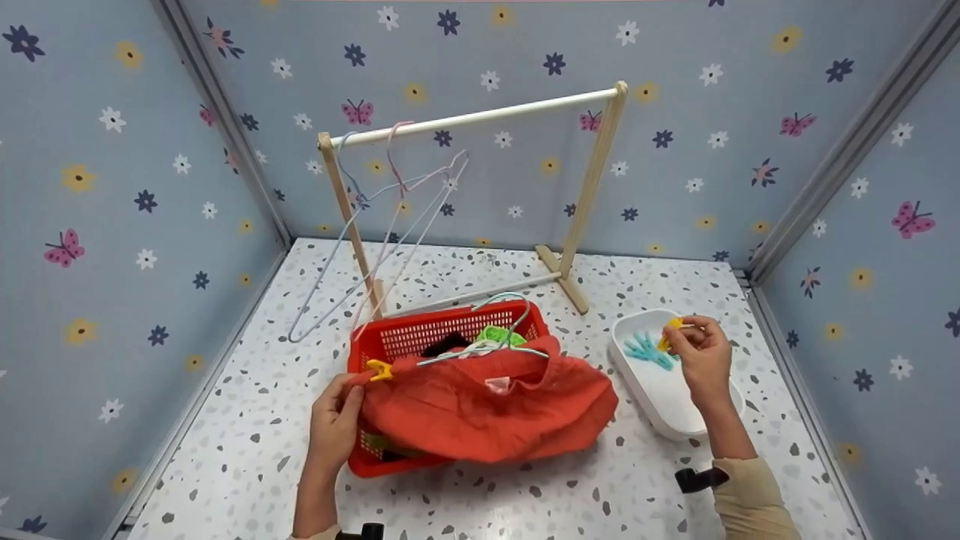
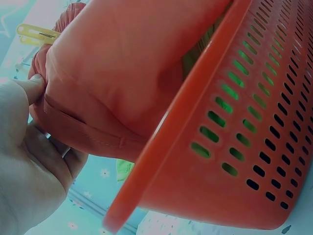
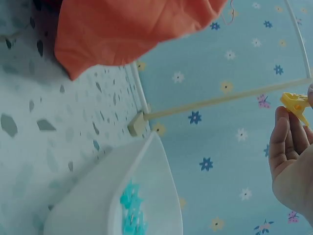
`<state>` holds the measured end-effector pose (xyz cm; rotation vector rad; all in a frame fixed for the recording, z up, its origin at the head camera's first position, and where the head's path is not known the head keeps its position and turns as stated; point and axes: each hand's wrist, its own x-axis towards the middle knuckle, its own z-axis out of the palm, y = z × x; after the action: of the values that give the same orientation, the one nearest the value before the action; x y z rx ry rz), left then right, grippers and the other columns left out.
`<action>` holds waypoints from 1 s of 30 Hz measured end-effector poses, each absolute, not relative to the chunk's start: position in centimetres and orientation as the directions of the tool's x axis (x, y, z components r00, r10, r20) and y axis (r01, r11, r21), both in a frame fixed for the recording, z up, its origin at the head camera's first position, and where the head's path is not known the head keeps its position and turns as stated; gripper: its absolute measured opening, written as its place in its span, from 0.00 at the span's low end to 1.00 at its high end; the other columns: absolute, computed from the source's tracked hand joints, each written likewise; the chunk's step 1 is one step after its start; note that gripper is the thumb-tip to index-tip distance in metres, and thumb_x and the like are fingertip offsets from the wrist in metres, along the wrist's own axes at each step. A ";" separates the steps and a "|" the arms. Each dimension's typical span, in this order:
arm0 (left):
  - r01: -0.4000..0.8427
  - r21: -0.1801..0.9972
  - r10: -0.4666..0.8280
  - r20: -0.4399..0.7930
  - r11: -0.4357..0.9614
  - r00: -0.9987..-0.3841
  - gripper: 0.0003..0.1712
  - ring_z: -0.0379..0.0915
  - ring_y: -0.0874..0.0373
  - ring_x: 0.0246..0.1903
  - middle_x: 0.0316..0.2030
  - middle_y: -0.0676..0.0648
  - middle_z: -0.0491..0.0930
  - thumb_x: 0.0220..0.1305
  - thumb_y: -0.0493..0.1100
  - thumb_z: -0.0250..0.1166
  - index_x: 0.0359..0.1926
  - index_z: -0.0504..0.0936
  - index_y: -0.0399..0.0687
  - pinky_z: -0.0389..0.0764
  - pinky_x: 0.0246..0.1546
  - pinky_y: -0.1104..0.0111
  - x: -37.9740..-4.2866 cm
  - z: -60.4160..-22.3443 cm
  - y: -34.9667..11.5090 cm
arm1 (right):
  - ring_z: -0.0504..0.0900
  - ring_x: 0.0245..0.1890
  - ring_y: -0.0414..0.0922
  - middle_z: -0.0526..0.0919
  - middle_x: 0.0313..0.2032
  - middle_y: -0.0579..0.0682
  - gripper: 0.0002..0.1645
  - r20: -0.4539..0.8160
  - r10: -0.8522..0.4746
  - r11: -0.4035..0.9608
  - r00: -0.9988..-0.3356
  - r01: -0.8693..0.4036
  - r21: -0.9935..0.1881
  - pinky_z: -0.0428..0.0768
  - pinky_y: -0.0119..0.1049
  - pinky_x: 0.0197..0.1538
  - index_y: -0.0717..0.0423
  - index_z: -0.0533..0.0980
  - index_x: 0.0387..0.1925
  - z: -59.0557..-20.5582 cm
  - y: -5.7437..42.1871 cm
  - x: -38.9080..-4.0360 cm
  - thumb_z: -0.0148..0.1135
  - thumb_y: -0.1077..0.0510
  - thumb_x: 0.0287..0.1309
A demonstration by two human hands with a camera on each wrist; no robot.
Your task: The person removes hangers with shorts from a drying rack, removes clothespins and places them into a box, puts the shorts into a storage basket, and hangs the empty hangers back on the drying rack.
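Observation:
A red shirt [image 1: 480, 420] hangs on a light-blue hanger [image 1: 517, 322] and lies over the front of a red basket [image 1: 442, 319]. My left hand [image 1: 334, 420] pinches the shirt's left end between thumb and fingers. Right beside those fingers, a yellow clothespin [image 1: 380, 370] is clipped at the shirt's left side; the left wrist view shows the same clothespin [image 2: 36, 34]. Over the white tub [image 1: 652, 412], my right hand [image 1: 703, 356] pinches a second yellow clothespin [image 1: 667, 335], seen closer as a yellow clothespin [image 3: 295, 104] in the right wrist view.
Several turquoise clothespins [image 1: 649, 351] lie in the tub. Behind the basket stands a wooden rack [image 1: 592, 184] with a white bar [image 1: 495, 116], where blue and pink hangers [image 1: 330, 259] hang at the left. Green cloth [image 1: 499, 335] and dark cloth sit in the basket. Patterned walls enclose the table.

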<state>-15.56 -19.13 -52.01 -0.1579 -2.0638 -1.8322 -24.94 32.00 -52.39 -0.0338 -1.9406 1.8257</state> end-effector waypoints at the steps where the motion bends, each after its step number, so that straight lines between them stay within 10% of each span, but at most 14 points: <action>1: 0.326 0.935 -0.162 0.347 0.142 -0.924 0.09 0.73 0.61 0.37 0.39 0.47 0.81 0.70 0.28 0.53 0.45 0.79 0.29 0.75 0.39 0.76 -15.6 -52.0 -19.1 | 0.78 0.24 0.41 0.83 0.27 0.50 0.15 0.325 0.338 0.150 -0.883 -0.290 -0.945 0.78 0.29 0.28 0.68 0.74 0.44 -52.4 32.4 -25.2 0.67 0.65 0.58; 30: 0.318 0.937 -0.165 0.340 0.145 -0.926 0.09 0.69 0.58 0.33 0.35 0.41 0.78 0.70 0.28 0.54 0.45 0.79 0.30 0.73 0.33 0.74 -15.4 -51.7 -18.9 | 0.77 0.42 0.48 0.78 0.45 0.56 0.31 0.055 0.354 0.535 -0.933 0.154 -0.831 0.76 0.34 0.40 0.59 0.75 0.53 -54.7 36.6 -32.8 0.65 0.40 0.59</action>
<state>-15.41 -18.89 -51.69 -0.1477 -2.0672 -1.8359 -32.80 36.55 -54.69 -0.4298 -2.5560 1.3512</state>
